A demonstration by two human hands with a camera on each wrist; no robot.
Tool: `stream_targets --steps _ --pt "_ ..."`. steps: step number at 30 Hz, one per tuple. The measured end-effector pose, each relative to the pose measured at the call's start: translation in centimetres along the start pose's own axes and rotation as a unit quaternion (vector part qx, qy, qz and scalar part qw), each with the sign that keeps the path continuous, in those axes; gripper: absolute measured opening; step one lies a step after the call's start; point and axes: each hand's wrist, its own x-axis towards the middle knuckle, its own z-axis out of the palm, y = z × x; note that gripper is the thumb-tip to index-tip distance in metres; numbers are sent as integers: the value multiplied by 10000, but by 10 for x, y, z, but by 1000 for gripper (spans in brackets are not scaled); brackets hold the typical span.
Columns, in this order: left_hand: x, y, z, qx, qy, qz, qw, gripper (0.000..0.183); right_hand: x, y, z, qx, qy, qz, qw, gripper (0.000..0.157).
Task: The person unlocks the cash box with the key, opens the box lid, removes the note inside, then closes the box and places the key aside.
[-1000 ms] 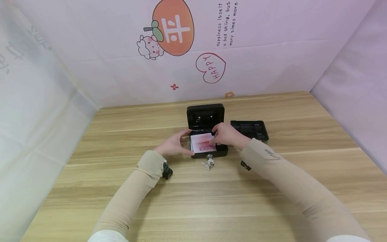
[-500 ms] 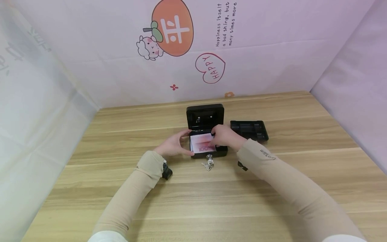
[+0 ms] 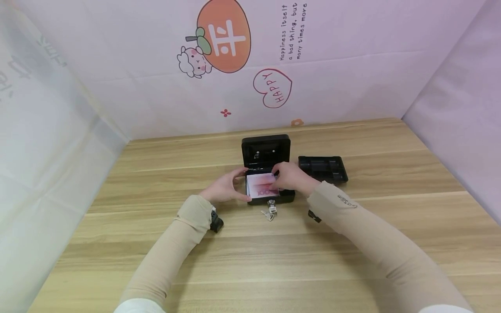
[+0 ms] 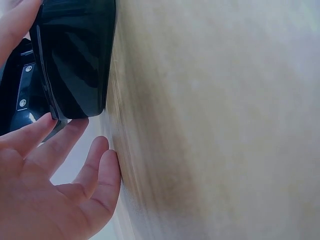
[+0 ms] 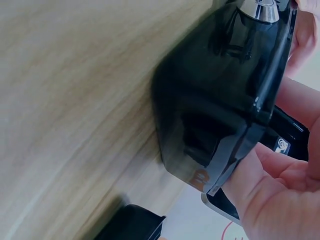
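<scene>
A black cash box (image 3: 290, 196) stands on the table with its lid (image 3: 266, 148) raised at the back. Inside it lies a stack of pink-red banknotes (image 3: 258, 184), face up. My left hand (image 3: 222, 186) grips the left side of the box, thumb at the front corner and fingertips at the back corner. My right hand (image 3: 291, 176) reaches in from the right, fingers bent over the right part of the banknotes. In the right wrist view the box wall hides the fingertips, so I cannot tell whether they pinch the notes. Keys (image 3: 269, 214) hang from the front lock (image 3: 272, 203).
A black compartment tray (image 3: 322, 166) lies on the wooden table (image 3: 242, 269) just right of the box, partly behind the right wrist. A white printed cloth (image 3: 336, 91) rises behind the table's back edge. More cloth hangs at both sides.
My right hand has shifted slightly left and toward me over the banknotes, and its forearm has moved left a little. The left hand and the box stay where they were.
</scene>
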Motion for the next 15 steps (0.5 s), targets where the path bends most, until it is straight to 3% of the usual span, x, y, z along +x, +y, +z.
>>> stream_targets --steps 15 --pt "1 -2 1 -85 -12 41 10000 99 -4 3 0 494 258 -311 9980 47"
